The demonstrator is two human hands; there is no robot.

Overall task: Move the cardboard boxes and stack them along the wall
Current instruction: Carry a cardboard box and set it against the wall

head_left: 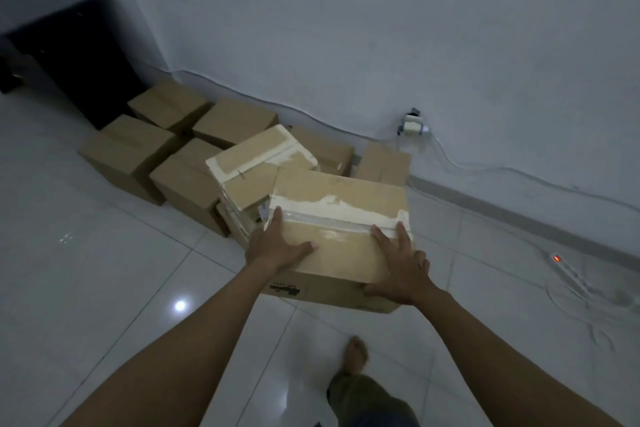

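By the wall (381, 28), left hand (277, 246) and right hand (401, 267) spread flat on taped box (343, 194); best pushed evenly, clear of tilted box (256, 156).

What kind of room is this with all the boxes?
Probably a spare room in a home or office: cardboard boxes on a white tiled floor, a power strip by the plain wall, a dark cabinet.

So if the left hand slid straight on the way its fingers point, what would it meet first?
Likely the tilted box just beyond the near box that the left hand lies flat on; the depth between them is unclear.
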